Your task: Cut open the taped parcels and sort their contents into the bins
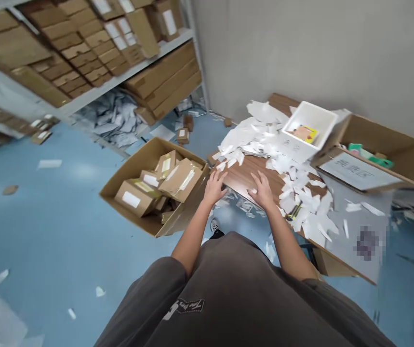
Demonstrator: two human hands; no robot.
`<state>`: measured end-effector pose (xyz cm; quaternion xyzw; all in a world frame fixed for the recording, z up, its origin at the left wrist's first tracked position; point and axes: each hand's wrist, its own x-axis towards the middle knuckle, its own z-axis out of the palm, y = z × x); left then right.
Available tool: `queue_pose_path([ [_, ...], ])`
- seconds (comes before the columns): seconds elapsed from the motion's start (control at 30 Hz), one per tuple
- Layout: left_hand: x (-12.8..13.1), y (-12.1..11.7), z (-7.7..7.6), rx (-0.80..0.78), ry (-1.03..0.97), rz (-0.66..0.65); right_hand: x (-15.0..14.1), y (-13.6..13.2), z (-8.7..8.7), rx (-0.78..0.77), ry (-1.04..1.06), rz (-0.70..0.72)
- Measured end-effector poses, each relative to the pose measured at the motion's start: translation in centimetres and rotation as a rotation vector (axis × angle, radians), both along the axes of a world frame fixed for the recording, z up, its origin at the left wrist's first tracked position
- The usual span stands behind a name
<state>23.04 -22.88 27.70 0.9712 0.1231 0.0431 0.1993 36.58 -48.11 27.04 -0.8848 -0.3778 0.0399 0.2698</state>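
Observation:
My left hand (215, 187) rests on the near edge of a wooden table (245, 174), fingers stretched flat and holding nothing. My right hand (263, 189) lies flat on the same edge a little to the right, fingers spread, also holding nothing. Just beyond both hands lies a heap of torn white paper strips (264, 140) spread over the tabletop. To the left of my left hand, an open cardboard box (148, 168) filled with several small taped parcels sits against the table. My grey shirt fills the bottom of the view.
A white bin (310, 126) and an open cardboard box (376, 154) with a paper sheet stand on the table's far side. Metal shelving (94, 89) stacked with flat cartons lines the left wall. Paper scraps litter the blue floor (47, 226).

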Motion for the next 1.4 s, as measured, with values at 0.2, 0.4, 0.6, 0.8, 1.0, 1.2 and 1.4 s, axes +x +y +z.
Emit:
queue_pose_path([
  [0.2,-7.7,11.7,-1.7,-0.023,0.084,0.313,-1.8,17.0,0.4,-0.026,-0.006,0.294],
  [0.4,-10.7,14.4,-5.3,-0.09,0.172,0.645,-3.2,27.3,0.0,-0.135,0.031,0.539],
  [0.6,-10.6,14.5,-10.6,-0.149,0.241,0.824,-1.7,34.0,-3.1,-0.316,0.045,0.792],
  [0.8,-13.7,15.9,-14.8,-0.153,0.307,0.946,-1.9,39.5,-8.2,-0.385,-0.031,1.074],
  [1.0,-15.0,17.1,-16.8,-0.132,0.431,0.875,-3.2,41.2,-11.3,-0.384,-0.156,1.14],
  [1.2,-15.4,18.7,-16.7,-0.136,0.357,0.785,-2.1,41.3,-12.5,-0.435,-0.259,1.098],
  [1.4,-14.2,20.2,-16.5,-0.154,0.266,0.747,-0.1,42.7,-12.1,-0.437,-0.287,1.099],
])
